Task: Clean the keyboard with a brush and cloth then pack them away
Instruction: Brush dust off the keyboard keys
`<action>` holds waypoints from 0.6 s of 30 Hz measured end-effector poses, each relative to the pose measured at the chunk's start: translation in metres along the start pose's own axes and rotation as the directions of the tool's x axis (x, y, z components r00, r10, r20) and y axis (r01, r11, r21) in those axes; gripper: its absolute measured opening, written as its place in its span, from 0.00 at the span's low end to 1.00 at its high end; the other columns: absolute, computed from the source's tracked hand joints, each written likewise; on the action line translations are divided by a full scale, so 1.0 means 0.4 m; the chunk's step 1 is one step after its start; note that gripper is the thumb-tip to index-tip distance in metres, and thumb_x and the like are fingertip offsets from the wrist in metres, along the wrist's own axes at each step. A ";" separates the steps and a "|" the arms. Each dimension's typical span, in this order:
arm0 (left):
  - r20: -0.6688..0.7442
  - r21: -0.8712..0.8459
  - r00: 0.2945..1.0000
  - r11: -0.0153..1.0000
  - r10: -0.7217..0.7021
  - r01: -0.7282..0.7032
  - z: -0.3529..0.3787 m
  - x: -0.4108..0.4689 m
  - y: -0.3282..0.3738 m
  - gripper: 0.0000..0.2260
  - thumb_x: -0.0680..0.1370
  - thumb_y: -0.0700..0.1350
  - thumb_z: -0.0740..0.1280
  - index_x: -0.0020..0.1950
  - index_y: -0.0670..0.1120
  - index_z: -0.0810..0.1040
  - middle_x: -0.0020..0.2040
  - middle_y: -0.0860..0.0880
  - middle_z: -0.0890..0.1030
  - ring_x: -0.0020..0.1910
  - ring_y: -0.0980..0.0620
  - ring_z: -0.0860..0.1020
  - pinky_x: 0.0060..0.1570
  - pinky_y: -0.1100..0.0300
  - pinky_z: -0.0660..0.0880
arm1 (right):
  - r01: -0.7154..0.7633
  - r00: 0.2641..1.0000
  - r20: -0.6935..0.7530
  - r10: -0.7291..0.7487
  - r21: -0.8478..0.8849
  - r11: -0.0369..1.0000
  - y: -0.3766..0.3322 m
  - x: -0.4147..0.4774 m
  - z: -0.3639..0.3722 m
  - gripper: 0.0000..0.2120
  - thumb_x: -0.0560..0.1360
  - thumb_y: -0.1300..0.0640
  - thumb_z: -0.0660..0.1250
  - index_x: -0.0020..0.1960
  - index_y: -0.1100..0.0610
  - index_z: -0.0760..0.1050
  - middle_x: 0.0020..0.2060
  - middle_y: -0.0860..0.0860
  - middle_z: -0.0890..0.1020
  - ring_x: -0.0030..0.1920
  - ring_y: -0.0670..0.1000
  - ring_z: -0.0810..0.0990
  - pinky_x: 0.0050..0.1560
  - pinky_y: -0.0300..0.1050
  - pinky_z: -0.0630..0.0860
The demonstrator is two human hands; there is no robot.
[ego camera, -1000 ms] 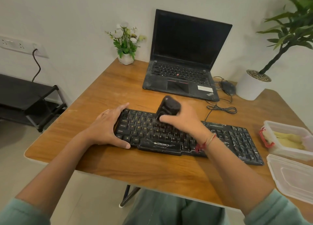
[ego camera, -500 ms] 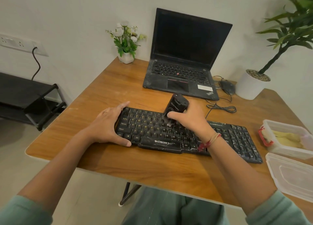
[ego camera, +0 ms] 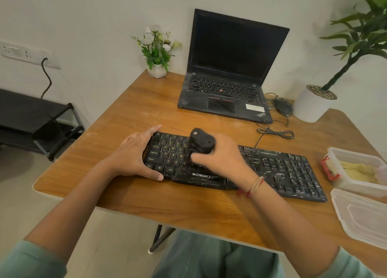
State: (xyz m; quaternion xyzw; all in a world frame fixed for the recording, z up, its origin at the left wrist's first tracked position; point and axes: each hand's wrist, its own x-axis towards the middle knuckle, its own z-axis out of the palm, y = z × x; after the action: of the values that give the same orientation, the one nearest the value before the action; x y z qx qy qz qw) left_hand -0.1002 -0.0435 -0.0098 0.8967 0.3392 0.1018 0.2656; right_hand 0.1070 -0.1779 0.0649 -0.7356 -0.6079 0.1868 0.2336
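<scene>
Keyboard [ego camera: 272,168] lies mid desk [ego camera: 188,204]. I see R hand [ego camera: 222,158] w/ fingers clamped on black brush [ego camera: 202,140], down on keys; L hand [ego camera: 134,154] grips keyboard's left end.

Keyboard [ego camera: 272,168]: was laid on the wooden table [ego camera: 146,200].
Left hand [ego camera: 134,154]: was clasped over the keyboard's left end.
Right hand [ego camera: 219,158]: was closed around a black brush [ego camera: 202,142], which was held on the keys.
Container [ego camera: 356,168]: was set at the right, beside its lid [ego camera: 362,217].

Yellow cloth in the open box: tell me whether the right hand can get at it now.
Probably yes: the cloth lies uncovered in its box, nothing stands between, though the right hand grips the brush.
</scene>
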 end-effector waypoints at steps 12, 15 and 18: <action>-0.004 0.007 1.000 1.000 0.009 -0.009 -0.003 0.000 0.001 0.62 0.49 0.81 0.64 0.77 0.58 0.47 0.75 0.53 0.61 0.71 0.51 0.61 0.73 0.47 0.54 | -0.092 0.984 0.168 0.052 0.238 0.967 -0.013 -0.028 0.017 0.12 0.66 0.53 0.74 0.44 0.59 0.78 0.38 0.52 0.83 0.40 0.52 0.81 0.42 0.48 0.79; -0.004 -0.006 1.000 1.000 -0.001 0.001 -0.004 -0.003 0.006 0.62 0.48 0.81 0.64 0.77 0.58 0.47 0.74 0.53 0.62 0.70 0.51 0.61 0.72 0.50 0.53 | -0.093 0.993 0.082 0.081 0.158 0.983 -0.009 -0.020 0.010 0.11 0.67 0.52 0.74 0.40 0.58 0.77 0.35 0.52 0.81 0.36 0.50 0.80 0.34 0.43 0.77; -0.003 -0.016 1.000 1.000 -0.003 0.003 -0.003 -0.005 0.005 0.61 0.49 0.80 0.65 0.77 0.59 0.47 0.72 0.53 0.63 0.70 0.50 0.62 0.72 0.50 0.54 | -0.103 0.976 -0.195 0.092 -0.046 0.994 -0.006 -0.014 -0.011 0.15 0.67 0.51 0.72 0.30 0.52 0.67 0.25 0.45 0.71 0.27 0.45 0.70 0.26 0.36 0.64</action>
State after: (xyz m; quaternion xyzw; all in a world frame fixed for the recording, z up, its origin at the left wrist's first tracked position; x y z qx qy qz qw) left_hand -0.1011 -0.0456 -0.0076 0.8940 0.3399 0.1054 0.2723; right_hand 0.1065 -0.1834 0.0698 -0.7853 -0.5507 0.1088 0.2611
